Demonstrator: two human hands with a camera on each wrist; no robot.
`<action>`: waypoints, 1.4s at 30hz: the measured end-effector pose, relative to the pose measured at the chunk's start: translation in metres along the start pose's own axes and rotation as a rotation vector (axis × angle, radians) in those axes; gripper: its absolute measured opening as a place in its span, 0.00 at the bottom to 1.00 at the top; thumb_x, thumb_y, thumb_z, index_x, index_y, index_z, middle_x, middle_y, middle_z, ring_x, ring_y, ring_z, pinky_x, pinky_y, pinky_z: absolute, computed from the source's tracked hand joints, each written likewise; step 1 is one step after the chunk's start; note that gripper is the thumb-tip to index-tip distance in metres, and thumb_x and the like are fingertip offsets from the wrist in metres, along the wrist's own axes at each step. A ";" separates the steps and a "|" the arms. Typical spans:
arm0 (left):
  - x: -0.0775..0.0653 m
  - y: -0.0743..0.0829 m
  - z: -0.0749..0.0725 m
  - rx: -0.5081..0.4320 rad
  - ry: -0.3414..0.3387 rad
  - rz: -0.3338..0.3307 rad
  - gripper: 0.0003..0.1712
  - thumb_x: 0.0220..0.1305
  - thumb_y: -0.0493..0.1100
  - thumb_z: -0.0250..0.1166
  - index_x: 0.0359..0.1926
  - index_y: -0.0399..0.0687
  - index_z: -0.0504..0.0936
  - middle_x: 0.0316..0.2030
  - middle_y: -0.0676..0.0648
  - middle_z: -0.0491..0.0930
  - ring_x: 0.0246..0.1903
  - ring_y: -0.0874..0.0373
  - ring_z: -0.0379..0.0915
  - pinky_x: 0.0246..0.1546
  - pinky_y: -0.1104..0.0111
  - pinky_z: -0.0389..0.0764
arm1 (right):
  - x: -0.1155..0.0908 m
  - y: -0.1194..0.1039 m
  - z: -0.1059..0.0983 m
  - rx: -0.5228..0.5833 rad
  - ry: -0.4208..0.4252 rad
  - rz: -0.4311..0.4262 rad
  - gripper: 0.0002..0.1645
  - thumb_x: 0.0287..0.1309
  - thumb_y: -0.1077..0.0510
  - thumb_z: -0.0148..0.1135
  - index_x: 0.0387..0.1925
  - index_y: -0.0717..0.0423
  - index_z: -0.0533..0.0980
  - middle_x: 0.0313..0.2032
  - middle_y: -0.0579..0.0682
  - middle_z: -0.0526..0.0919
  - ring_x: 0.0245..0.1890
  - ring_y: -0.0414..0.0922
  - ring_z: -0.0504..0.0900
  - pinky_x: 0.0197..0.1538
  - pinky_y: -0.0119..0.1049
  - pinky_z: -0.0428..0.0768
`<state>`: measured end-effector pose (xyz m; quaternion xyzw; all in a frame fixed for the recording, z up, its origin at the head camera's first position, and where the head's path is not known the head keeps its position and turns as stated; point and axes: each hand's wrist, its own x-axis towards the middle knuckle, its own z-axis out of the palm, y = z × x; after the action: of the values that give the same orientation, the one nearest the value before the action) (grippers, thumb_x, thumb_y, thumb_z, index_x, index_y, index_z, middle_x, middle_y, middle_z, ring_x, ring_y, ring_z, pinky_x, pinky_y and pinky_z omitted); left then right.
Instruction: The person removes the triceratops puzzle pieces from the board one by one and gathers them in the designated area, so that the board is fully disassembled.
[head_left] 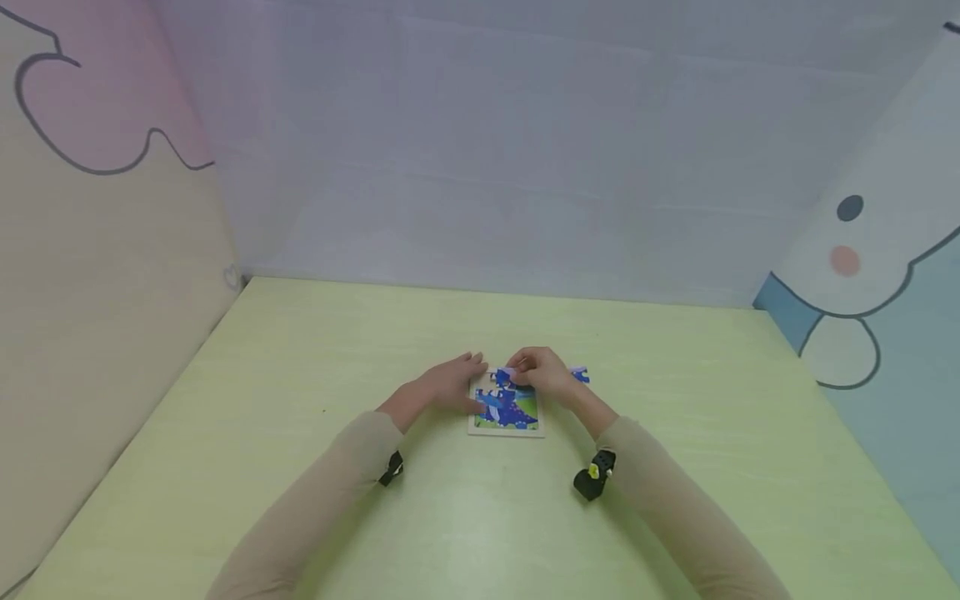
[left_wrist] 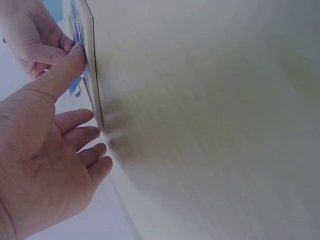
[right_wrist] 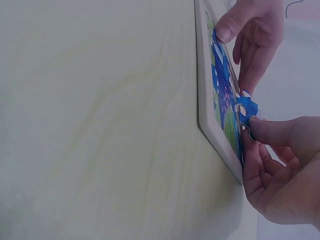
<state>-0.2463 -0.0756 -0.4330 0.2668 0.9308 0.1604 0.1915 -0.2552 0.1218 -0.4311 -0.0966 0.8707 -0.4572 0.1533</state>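
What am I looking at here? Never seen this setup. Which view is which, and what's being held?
No robot: these are a person's two bare hands. The wide picture comes from a head camera looking forward and down; the other two come from cameras worn on the left and right wrists, so the table looks tipped sideways there.

On the table lies a dinosaur puzzle in a shallow, pale frame, partly filled. The left hand is at the frame's left side, its thumb on the puzzle. The right hand pinches a blue puzzle piece over the far part of the frame. More puzzle shows beyond the right wrist, partly hidden.
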 end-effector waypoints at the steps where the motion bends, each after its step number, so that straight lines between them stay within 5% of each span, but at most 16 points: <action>1: -0.003 0.000 0.001 0.007 0.001 0.009 0.45 0.54 0.55 0.65 0.67 0.41 0.56 0.69 0.42 0.48 0.68 0.48 0.39 0.66 0.57 0.49 | 0.000 0.000 0.000 0.004 0.002 0.004 0.09 0.54 0.69 0.58 0.38 0.63 0.77 0.32 0.53 0.79 0.35 0.45 0.76 0.42 0.36 0.75; 7: -0.019 0.002 0.004 0.022 -0.010 0.035 0.46 0.51 0.56 0.66 0.66 0.41 0.59 0.68 0.41 0.48 0.68 0.46 0.40 0.65 0.55 0.51 | -0.002 0.001 0.002 -0.038 0.031 0.022 0.09 0.54 0.67 0.58 0.38 0.61 0.77 0.31 0.51 0.78 0.34 0.44 0.75 0.41 0.35 0.75; 16: -0.019 0.000 0.008 0.000 -0.004 0.021 0.47 0.51 0.58 0.66 0.67 0.43 0.57 0.69 0.44 0.47 0.68 0.48 0.40 0.66 0.57 0.51 | -0.005 0.001 -0.010 -0.006 0.006 -0.015 0.10 0.55 0.65 0.58 0.40 0.60 0.78 0.35 0.53 0.79 0.35 0.45 0.75 0.41 0.34 0.75; 26: -0.020 -0.001 0.007 -0.016 -0.003 0.023 0.49 0.51 0.57 0.66 0.67 0.42 0.55 0.69 0.44 0.45 0.68 0.48 0.38 0.66 0.57 0.49 | -0.017 0.017 -0.053 -0.045 -0.012 -0.051 0.10 0.55 0.65 0.58 0.40 0.63 0.77 0.34 0.54 0.79 0.32 0.45 0.72 0.34 0.34 0.73; 42: -0.020 -0.008 0.011 -0.041 0.021 0.027 0.49 0.50 0.57 0.67 0.67 0.43 0.56 0.69 0.45 0.45 0.68 0.50 0.37 0.66 0.58 0.47 | -0.042 0.069 -0.124 -0.056 -0.044 -0.026 0.16 0.56 0.63 0.57 0.45 0.70 0.74 0.34 0.55 0.78 0.31 0.41 0.75 0.39 0.37 0.79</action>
<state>-0.2298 -0.0910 -0.4402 0.2736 0.9256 0.1849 0.1850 -0.2622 0.2684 -0.4141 -0.1222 0.8782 -0.4325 0.1638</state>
